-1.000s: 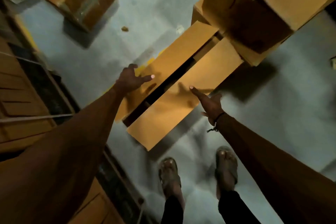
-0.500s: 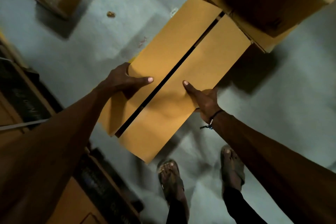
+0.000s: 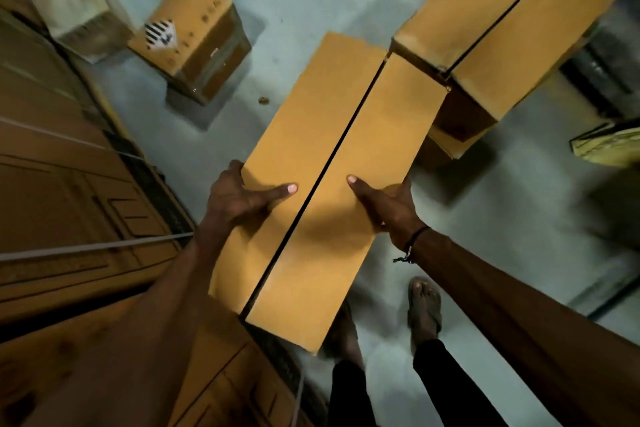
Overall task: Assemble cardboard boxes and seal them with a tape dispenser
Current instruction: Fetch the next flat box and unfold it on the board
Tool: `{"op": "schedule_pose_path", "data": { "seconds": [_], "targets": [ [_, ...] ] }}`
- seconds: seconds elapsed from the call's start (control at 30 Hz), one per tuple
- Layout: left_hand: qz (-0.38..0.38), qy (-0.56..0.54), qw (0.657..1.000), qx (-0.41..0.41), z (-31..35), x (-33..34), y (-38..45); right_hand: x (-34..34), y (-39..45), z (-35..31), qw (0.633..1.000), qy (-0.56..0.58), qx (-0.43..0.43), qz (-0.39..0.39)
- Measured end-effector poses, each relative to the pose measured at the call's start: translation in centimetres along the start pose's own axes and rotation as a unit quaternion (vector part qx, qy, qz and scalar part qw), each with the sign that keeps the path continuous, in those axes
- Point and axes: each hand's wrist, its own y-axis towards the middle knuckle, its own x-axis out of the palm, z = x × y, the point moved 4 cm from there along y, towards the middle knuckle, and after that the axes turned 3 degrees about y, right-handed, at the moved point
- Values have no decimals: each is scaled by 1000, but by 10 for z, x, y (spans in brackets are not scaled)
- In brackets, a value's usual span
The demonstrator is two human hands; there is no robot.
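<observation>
Hands grip the long cardboard box [image 3: 332, 191] about midway along its length, left hand [image 3: 239, 198] and right hand [image 3: 388, 204] equally near, thumbs flat on the two closed flaps, fingers wrapped out of sight over its side edges. Its long axis and untaped seam [image 3: 322, 170] run away from the person toward another box [image 3: 512, 24] beyond its far end, so tape probably goes along that line.
</observation>
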Motion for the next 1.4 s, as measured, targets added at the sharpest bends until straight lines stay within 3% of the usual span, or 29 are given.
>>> {"op": "schedule_pose_path", "data": {
  "seconds": [0.33,0.7,1.03,1.17,1.4],
  "targets": [
    [49,14,997,66,123,-107,-198,-100,-201,-156,996,-22,-81,32],
    [-11,65,974,217,328,-120,-427,-310,-422,-240,956,20,-188,222],
    [-91,67,920,376,465,-22,-625,-536,-580,-213,900,92,-244,349],
    [-185,59,894,405,499,53,-690,-629,-636,-168,870,106,-259,405],
    [-299,79,824,475,538,185,-796,-752,-694,-65,856,137,-194,459]
  ]
}}
